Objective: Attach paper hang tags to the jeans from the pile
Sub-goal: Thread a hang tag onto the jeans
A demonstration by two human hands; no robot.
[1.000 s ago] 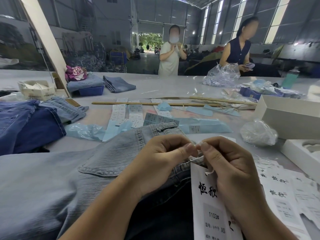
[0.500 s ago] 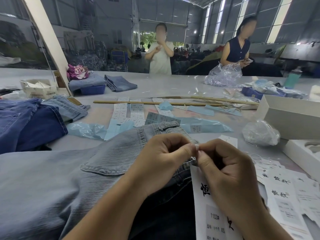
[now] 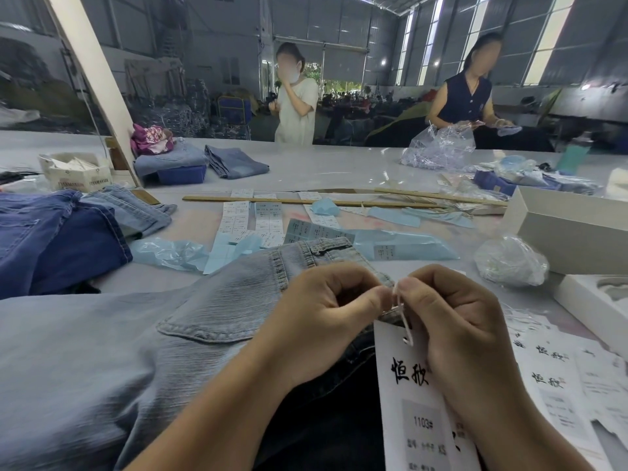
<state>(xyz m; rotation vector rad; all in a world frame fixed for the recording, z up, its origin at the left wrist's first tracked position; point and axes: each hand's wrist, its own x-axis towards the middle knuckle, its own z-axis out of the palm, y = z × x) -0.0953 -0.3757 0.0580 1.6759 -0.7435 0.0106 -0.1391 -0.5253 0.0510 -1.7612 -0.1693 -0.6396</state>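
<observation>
Jeans (image 3: pixel 142 362) of pale blue denim lie across the lower left and centre of the frame, waistband toward the middle, as a worker fixes a paper hang tag (image 3: pixel 413 396) to them. The left hand (image 3: pixel 326 321) and the right hand (image 3: pixel 455 324) meet fingertip to fingertip just above the tag's top edge, both curled tight and pinching a thin white string (image 3: pixel 402 317) that runs down through the tag's punched hole. The tag hangs at lower centre-right, touching the waistband area; whether the string is already looped through the denim cannot be made out behind the fingers. Judging by this, the fastening on this pair is under way but not closed. More work appears to wait: darker folded jeans (image 3: pixel 57 239) sit at the left edge, and loose printed tags (image 3: pixel 557 375) are spread at the lower right. Label strips (image 3: pixel 268 219) and blue plastic sleeves (image 3: pixel 407 244) lie mid-frame on the table (image 3: pixel 339 171).
</observation>
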